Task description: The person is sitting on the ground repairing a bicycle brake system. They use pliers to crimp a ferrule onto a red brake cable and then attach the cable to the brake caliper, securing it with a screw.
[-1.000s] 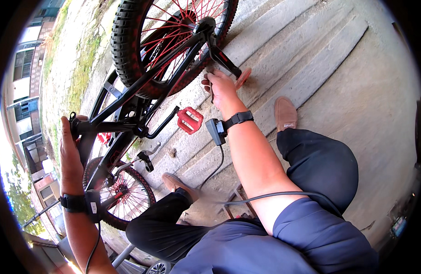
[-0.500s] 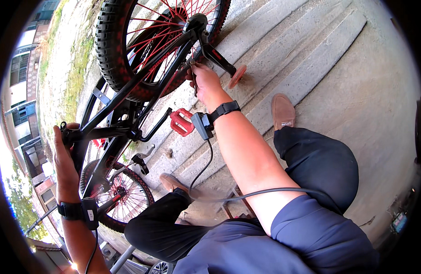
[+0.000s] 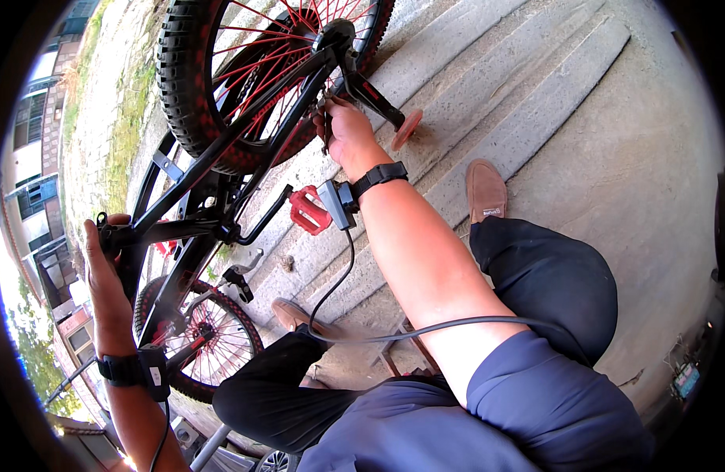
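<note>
A black bicycle frame with red-spoked wheels is tilted in front of me. My left hand wraps round the end of a frame tube beside a small clamp; its fingers are partly hidden behind the tube. Beside the large near wheel, my right hand has its fingers curled round a thin dark piece. That hand is close to the frame stay, below the wheel hub. A black bracket with a small reddish-brown wheel sticks out just right of it.
A red pedal on its crank juts out below my right hand. The smaller-looking far wheel is at lower left. Concrete steps run under the bicycle and my shoes. A cable crosses my right arm.
My right hand has shifted slightly up and left, closer to the hub, with its wrist turned a little. The bicycle appears slightly farther left. My left hand keeps its hold on the frame.
</note>
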Demonstrator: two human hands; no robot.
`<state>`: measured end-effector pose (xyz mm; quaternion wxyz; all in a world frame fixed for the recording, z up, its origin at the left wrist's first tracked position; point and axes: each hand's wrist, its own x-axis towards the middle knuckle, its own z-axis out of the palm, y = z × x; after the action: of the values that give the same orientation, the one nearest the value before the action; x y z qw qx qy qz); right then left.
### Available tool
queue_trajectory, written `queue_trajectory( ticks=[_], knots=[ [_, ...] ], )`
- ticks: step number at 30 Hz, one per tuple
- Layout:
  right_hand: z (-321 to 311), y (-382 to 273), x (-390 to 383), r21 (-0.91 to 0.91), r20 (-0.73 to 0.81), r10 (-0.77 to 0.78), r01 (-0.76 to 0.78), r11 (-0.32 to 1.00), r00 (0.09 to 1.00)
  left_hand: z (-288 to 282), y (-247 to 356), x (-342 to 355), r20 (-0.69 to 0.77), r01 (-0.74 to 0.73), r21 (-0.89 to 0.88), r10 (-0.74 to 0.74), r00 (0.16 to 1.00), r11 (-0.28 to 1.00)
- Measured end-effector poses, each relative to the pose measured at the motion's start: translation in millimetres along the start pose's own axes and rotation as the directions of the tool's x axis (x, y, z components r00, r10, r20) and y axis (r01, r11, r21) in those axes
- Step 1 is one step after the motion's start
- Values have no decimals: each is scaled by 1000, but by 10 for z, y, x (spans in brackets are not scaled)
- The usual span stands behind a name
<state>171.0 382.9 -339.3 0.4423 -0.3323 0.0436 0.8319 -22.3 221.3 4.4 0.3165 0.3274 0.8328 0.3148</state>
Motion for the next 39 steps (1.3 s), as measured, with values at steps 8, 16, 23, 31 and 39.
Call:
queue_trajectory(
  ticks=[8, 16, 23, 31, 39],
  knots=[
    [88, -86, -15, 120, 13, 125, -126, 985, 992, 16, -15, -3, -16, -15, -17, 14, 1000, 1000],
    [177, -262, -26, 221, -56, 294, -275, 936, 954, 15, -25, -5, -41, -8, -13, 7, 999, 1000],
    [212, -289, -32, 177, -79, 288, -271, 946, 954, 32, -15, -10, -42, -7, -19, 6, 999, 1000],
    [302, -333, -60, 144, -129, 266, -248, 958, 955, 43, -32, -9, -69, -20, -21, 18, 997, 1000],
    [346, -339, -55, 131, -152, 256, -237, 963, 955, 20, -50, 0, -60, -27, -12, 26, 998, 1000]
  ],
)
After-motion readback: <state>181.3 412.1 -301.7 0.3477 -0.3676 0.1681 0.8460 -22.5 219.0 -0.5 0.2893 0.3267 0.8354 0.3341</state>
